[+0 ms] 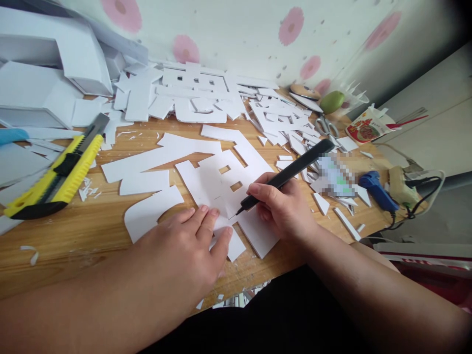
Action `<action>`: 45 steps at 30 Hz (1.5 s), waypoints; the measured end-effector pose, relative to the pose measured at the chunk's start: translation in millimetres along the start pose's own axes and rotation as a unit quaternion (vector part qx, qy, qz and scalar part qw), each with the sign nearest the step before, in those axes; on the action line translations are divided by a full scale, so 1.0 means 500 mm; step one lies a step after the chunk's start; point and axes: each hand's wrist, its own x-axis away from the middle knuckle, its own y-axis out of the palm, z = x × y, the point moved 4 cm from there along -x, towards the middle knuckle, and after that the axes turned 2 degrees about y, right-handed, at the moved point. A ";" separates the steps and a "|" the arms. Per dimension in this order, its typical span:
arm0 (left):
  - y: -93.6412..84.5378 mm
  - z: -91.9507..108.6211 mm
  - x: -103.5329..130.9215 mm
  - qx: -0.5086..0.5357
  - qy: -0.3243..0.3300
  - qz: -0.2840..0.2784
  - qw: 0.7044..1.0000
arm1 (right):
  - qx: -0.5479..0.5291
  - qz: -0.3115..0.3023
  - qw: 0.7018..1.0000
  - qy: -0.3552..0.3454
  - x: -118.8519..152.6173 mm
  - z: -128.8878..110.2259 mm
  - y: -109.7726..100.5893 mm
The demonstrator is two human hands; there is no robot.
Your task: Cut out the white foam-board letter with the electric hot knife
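Note:
A white foam board piece (208, 172) with small rectangular cut-outs lies before me on the table. My left hand (188, 236) rests on its near left part, fingers stretched out and pressing down. In my right hand (282, 206) is a slim black craft knife (285, 169), held like a pen. Its fine tip meets the board just right of my left fingertips, by a short thin line. Under and beside this piece lie more white boards, including a curved one (147, 211) on the left and an angled one (252, 152) on the right.
A yellow utility knife (55, 177) lies at left, blade out. Folded white board shapes (33, 93) stand behind it. Offcuts (280, 115) pile along the wall, near scissors (326, 126), a green fruit (332, 102) and a paper cup (368, 125). A blue plug-like device (378, 189) with cables sits right.

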 end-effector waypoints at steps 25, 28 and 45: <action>-0.026 -0.005 0.001 -0.005 0.039 -0.072 0.997 | 0.121 -0.005 0.992 -0.047 -0.003 -0.035 0.008; -0.014 -0.002 0.001 0.001 0.033 -0.088 0.996 | 0.108 0.000 0.993 -0.049 -0.006 -0.028 0.004; 0.001 0.005 -0.011 -0.002 0.008 -0.052 0.999 | -0.038 0.036 0.998 -0.026 -0.034 -0.006 0.028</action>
